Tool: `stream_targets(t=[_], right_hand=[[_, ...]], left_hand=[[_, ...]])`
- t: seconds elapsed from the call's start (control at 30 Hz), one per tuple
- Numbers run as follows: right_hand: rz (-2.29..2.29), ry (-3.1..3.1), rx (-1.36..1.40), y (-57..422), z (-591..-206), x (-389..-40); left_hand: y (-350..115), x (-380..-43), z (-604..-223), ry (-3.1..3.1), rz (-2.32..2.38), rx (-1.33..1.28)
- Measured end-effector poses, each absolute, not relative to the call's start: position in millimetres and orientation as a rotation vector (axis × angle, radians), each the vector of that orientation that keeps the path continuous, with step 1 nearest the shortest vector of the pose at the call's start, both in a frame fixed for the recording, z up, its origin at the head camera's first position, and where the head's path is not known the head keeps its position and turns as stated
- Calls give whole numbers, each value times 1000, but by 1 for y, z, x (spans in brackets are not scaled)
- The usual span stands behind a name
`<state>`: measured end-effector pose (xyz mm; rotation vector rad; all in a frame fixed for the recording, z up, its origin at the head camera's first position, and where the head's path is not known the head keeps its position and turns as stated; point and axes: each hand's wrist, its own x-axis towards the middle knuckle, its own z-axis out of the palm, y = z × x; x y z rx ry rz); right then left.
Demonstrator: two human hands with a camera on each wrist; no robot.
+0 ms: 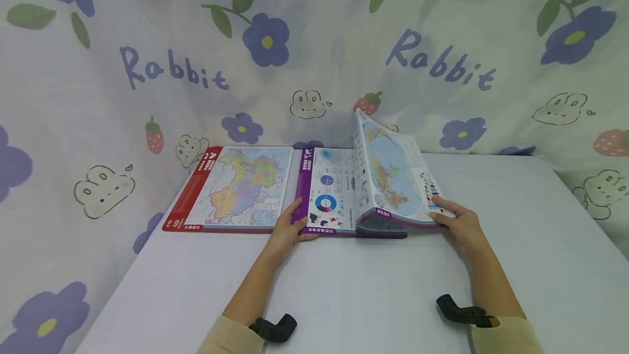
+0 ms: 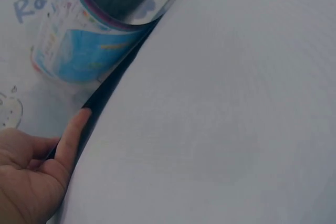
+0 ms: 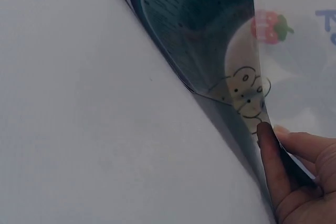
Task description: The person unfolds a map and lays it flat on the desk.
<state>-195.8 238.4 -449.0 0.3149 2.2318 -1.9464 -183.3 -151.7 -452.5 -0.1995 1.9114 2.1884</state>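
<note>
World map (image 1: 388,173) lies at twelve o'clock on the desk (image 1: 373,288), its eight-o'clock edge pinched by the left fingers (image 2: 72,136), its four-o'clock edge by the right fingers (image 3: 273,163); likely light, springy and slick, best gripped by opposite margins.

Open table (image 1: 373,283) runs between the forearms (image 1: 493,283); a raised map (image 1: 393,163) blocks the middle, and a curtain (image 1: 314,42) closes the back.

This is a curtained nook: pale cloth (image 1: 339,53) printed with purple flowers (image 1: 266,41), strawberries (image 1: 154,136), rabbit faces (image 1: 308,105) and "Rabbit" lettering (image 1: 441,62) hangs far, left and right around a white table (image 1: 373,283). Whether home or studio, I cannot tell.
</note>
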Motion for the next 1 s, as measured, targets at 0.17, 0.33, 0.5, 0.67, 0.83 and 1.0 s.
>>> stream_targets(t=[0.17, 0.33, 0.5, 0.67, 0.83, 1.0], right_hand=[[-2088, 2110, 352, 252, -446, -194], [-2258, 1937, 419, 269, -443, -190], [-2436, 1803, 498, 289, -442, -185], [-2554, 1794, 581, 310, -443, -179], [-2585, 1771, 887, 322, -441, -177], [-2714, 1623, 1170, 329, -441, -176]], left_hand=[[-150, -184, -451, 1923, 2186, -210], [-149, -183, -450, 1926, 2178, -214], [-149, -183, -449, 1932, 2174, -231], [-149, -183, -446, 1926, 2177, -259], [-149, -182, -447, 1917, 2190, -229], [-149, -180, -447, 1924, 2195, -213]])
